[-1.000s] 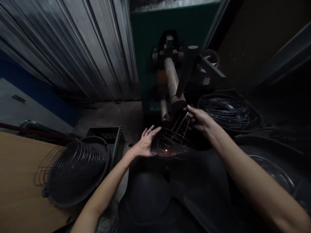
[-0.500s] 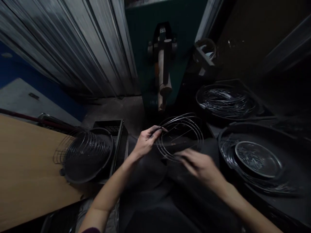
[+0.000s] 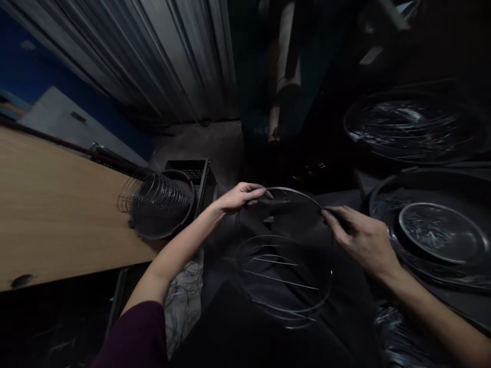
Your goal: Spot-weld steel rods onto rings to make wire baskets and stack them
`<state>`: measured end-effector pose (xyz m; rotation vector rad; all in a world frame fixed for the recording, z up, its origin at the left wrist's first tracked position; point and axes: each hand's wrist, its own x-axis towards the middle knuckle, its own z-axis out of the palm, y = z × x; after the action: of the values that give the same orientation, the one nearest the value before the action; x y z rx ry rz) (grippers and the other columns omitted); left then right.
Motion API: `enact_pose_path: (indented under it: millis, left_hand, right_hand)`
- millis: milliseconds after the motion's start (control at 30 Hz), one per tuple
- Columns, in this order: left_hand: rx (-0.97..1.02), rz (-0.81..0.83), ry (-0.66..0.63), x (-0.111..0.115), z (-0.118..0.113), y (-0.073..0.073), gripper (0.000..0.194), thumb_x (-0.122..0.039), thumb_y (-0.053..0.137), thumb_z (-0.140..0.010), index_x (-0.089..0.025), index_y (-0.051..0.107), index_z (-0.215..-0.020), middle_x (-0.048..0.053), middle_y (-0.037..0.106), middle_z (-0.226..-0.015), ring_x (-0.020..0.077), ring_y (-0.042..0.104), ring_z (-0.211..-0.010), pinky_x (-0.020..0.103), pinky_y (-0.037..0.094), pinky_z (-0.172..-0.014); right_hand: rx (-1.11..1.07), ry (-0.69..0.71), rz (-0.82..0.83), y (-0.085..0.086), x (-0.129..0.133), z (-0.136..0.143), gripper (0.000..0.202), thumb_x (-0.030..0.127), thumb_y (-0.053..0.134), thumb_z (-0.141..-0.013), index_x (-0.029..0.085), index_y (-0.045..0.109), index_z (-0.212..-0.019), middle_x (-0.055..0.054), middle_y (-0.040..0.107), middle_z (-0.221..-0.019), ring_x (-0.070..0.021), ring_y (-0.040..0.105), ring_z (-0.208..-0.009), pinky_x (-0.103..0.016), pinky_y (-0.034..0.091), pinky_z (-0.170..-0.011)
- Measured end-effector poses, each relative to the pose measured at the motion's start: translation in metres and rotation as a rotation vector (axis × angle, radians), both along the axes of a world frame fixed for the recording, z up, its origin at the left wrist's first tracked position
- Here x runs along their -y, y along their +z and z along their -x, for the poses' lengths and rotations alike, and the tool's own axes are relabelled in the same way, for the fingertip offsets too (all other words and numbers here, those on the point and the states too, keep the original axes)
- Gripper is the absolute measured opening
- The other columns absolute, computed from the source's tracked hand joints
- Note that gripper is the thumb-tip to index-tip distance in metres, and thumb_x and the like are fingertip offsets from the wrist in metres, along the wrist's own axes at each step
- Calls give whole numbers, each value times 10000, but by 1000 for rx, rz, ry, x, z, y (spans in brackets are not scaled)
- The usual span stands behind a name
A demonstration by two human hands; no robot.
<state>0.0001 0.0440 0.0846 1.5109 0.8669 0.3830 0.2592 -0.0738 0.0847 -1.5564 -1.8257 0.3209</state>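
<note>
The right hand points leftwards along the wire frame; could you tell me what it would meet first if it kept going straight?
Probably the left hand, gripping the opposite side of the frame's top ring; depth is unclear.

The left arm rises from the lower left of the frame, dark sleeve at the upper arm and forearm bare, to the left hand [image 3: 241, 196] at centre, palm down with fingers curled in a pinch. The right arm enters from the lower right corner; the right hand [image 3: 362, 239], right of centre, seems closed in a grip, though the dim light obscures its fingertips.
</note>
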Motion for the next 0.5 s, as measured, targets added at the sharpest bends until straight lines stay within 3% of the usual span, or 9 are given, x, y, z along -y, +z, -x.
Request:
enact_pose_path:
  millis: [100,167,233,333,500]
  left_hand:
    - [-136,-390,83,6,-11,-38,413,-436,429,-934,-138,663,-1100,55,679,-842,125,621,-736,224,482,-676]
    - [-244,-694,112,8,-15,-53,372,-362,395,-959,-158,631,-1162,78,702,-1024,151,653,-908,250,499,-809]
    - [-357,-895,80,6,-16,-61,364,-311,375,-967,-165,608,-1205,84,705,-1066,158,666,-930,259,505,-827]
    - [-480,-1006,24,3,-17,-67,366,-248,365,-963,-172,584,-1246,76,716,-1044,151,683,-879,242,514,-768]
    - [-484,-924,-55,-3,-28,-73,380,-261,401,-947,-181,547,-1288,73,705,-1079,149,676,-927,219,504,-756]
  right_hand:
    - [-4,-17,226,-19,-8,-10,247,407,494,-889,210,642,-865,-53,695,-772,-201,641,-636,-296,467,-602]
    - [49,44,336,-23,-23,-14,304,433,452,-895,203,651,-894,-61,702,-785,-218,653,-666,-299,459,-613]
    - [157,98,344,-25,-38,-13,354,420,394,-912,190,662,-936,-83,710,-828,-237,661,-715,-305,446,-635]
    - [412,61,285,-30,-50,-3,380,361,357,-927,158,670,-1001,-104,697,-784,-234,638,-668,-291,373,-563]
    - [732,29,298,-38,-48,9,461,154,348,-901,146,547,-1317,-98,674,-806,-211,619,-708,-276,267,-492]
